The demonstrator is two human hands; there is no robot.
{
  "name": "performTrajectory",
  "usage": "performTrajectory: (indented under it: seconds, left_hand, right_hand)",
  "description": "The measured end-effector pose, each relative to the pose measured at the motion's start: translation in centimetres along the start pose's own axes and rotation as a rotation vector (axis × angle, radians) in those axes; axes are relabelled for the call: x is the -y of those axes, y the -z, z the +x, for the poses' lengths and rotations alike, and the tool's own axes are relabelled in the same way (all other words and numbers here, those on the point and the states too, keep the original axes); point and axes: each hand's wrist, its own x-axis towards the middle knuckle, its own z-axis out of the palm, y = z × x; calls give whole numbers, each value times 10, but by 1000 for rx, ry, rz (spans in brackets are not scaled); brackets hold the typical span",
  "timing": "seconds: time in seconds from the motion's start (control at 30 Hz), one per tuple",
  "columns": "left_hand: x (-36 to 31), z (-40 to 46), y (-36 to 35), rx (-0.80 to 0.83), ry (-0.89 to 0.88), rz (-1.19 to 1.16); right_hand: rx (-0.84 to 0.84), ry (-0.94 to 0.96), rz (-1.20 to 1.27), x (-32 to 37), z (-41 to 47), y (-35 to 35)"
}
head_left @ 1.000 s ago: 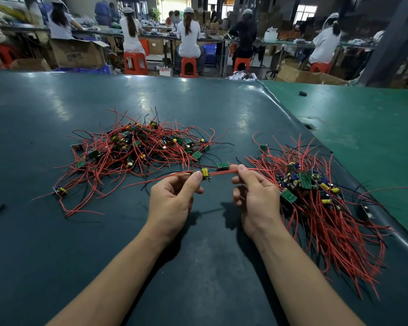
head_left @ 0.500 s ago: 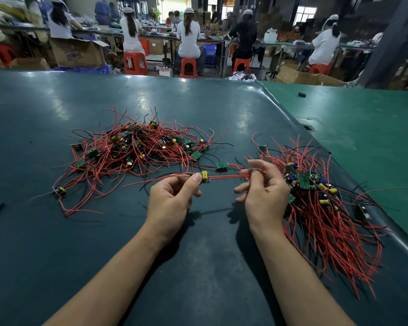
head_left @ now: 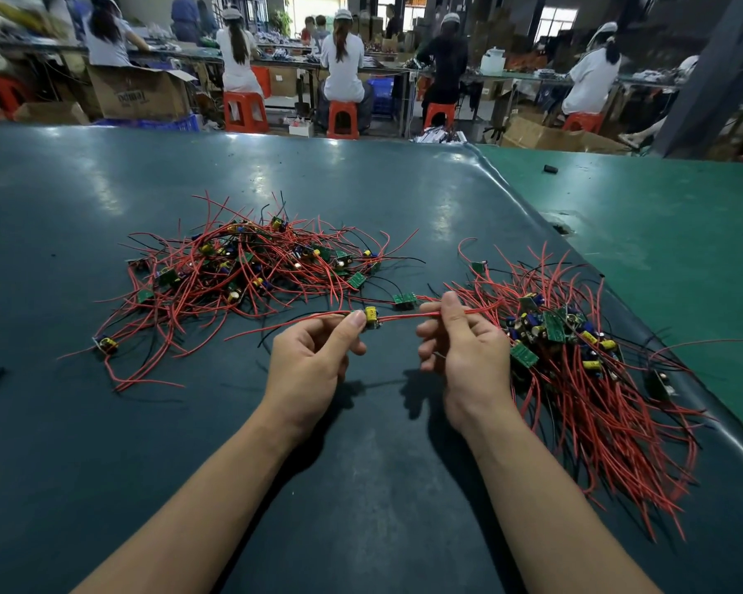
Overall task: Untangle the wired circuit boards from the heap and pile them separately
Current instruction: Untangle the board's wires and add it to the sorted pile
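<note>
A tangled heap (head_left: 249,267) of small green circuit boards with red and black wires lies left of centre on the dark mat. A sorted pile (head_left: 584,366) of boards with combed red wires lies at the right. Between them my left hand (head_left: 309,362) pinches one small board with a yellow capacitor (head_left: 370,317). My right hand (head_left: 468,353) pinches that board's red wires, stretched level between both hands. Another green board (head_left: 405,298) lies just behind the stretched wire.
The dark green mat (head_left: 361,486) ends in a raised fold at the right, beside a lighter green table (head_left: 661,250). A stray board (head_left: 107,344) lies at the heap's left edge. People sit on red stools at benches far behind.
My right hand slid along the red wires toward the right pile and back toward the centre. My left hand kept its pinch on the board.
</note>
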Motion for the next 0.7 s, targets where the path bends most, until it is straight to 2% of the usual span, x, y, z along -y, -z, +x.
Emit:
performTrajectory:
  seconds: [0.27,0.57,0.63,0.7]
  left_hand:
    - [-4,1,2,-36,0,-85]
    - [-4,-2,1,5,-16,-82]
    - [-3,-1,-1,-39,-26,-51]
    - [-3,0,-2,-106,6,-77]
  right_hand:
    - [-167,79,42,3,9,8]
    - [-241,-6,96,4,6,6]
    - [-203,-46,186,10,5,9]
    - [-58,-173,381,12,3,12]
